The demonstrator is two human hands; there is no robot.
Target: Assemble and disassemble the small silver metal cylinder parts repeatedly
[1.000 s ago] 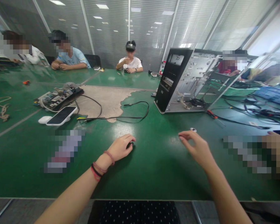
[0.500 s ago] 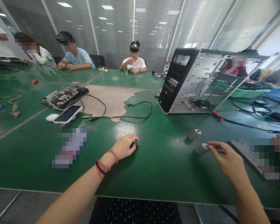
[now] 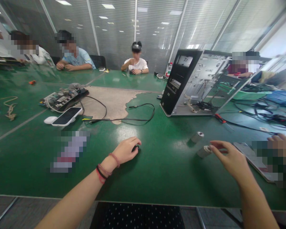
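My left hand [image 3: 126, 149] rests on the green table with curled fingers around a small black object [image 3: 135, 148], mostly hidden, so its kind is unclear. Over on the right, a short silver metal cylinder [image 3: 203, 152] stands on the table. My right hand [image 3: 228, 156] has thumb and forefinger brought together at this cylinder's upper right rim. Whatever is between those fingertips is too small to make out. Just behind stands a second silver cylinder [image 3: 197, 137] with a dark opening in its top, touched by neither hand.
A computer case [image 3: 181, 86], open at the side, stands beyond the cylinders, near a red-handled screwdriver [image 3: 220, 118]. Left lie a phone [image 3: 68, 116], a circuit board assembly [image 3: 64, 97] and a black cable [image 3: 133, 120]. Another person's hand [image 3: 282, 146] is by a tablet-like slab [image 3: 250, 159] at right.
My right fingertips stay at the near cylinder's rim, with the hand slightly turned. My left hand keeps its place. The other person's hand at right has come further into view.
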